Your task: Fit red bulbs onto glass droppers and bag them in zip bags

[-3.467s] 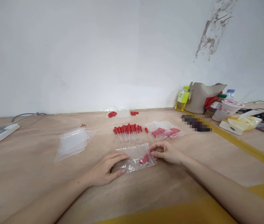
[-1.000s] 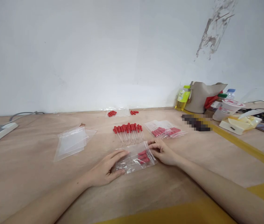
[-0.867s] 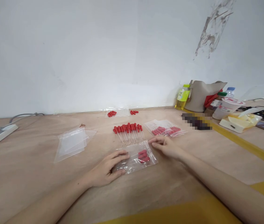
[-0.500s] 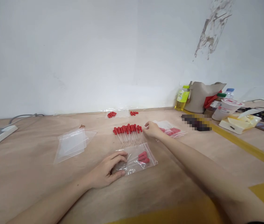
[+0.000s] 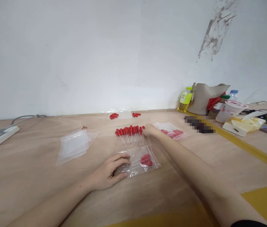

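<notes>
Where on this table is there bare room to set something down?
The table is bare between power strip and clear bags, and between the left hand's bag and yellow tape. Crowded: around the right hand, by the dropper row and filled bags.

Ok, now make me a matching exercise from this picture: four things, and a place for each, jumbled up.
1. left hand
2. right hand
3. power strip
4. gray-beige bag

A. just right of the bottle of yellow liquid
B. on the left end of the front clear bag
C. at the picture's left edge
D. at the right end of the row of red-topped droppers

Pairs: 1-B, 2-D, 3-C, 4-A.
</notes>
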`<state>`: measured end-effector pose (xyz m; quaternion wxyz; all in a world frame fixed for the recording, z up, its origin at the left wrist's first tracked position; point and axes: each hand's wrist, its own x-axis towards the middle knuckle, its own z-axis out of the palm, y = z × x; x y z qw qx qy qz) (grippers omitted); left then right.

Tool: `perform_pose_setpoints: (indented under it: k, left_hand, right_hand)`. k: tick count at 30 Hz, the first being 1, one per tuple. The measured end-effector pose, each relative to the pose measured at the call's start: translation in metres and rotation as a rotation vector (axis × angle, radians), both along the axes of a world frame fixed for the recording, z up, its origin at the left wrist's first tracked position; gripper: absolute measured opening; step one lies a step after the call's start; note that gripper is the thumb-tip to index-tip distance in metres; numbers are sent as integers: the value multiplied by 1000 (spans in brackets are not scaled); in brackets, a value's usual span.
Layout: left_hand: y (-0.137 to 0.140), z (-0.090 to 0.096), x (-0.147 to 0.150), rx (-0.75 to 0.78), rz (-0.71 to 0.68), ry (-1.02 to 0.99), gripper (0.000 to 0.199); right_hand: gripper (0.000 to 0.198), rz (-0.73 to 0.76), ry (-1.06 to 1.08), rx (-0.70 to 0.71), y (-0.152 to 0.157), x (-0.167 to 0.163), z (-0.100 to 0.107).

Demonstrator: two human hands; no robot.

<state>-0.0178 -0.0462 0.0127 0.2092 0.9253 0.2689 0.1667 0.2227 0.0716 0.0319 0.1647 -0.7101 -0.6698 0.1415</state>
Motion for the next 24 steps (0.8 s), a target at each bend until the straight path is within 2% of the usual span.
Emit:
perform_pose_setpoints:
  k: [5,7,10,14,19,24]
  left_hand:
    - [1,0,0,16,-8,-5,33]
    - [1,-1,0,22,-17,-9,34]
    - [2,-1,0,24,-25,-19,34]
    - [2,-2,1,23,-22,-10,34]
    - [2,-2,1,40,-26,-9,34]
    - [0,0,1,41,-14,10,33]
  right_hand:
    - [17,7,276,51,-26,36,11]
    - [20,36,454,102,-41,52,10]
    - [20,30,891,248,-62,67,0]
    - [26,-122,1087,357,-84,64,-24]
    - [35,-226,1291,315,-94,50,-41]
    - [19,-135,1456,113,-101,40,-42]
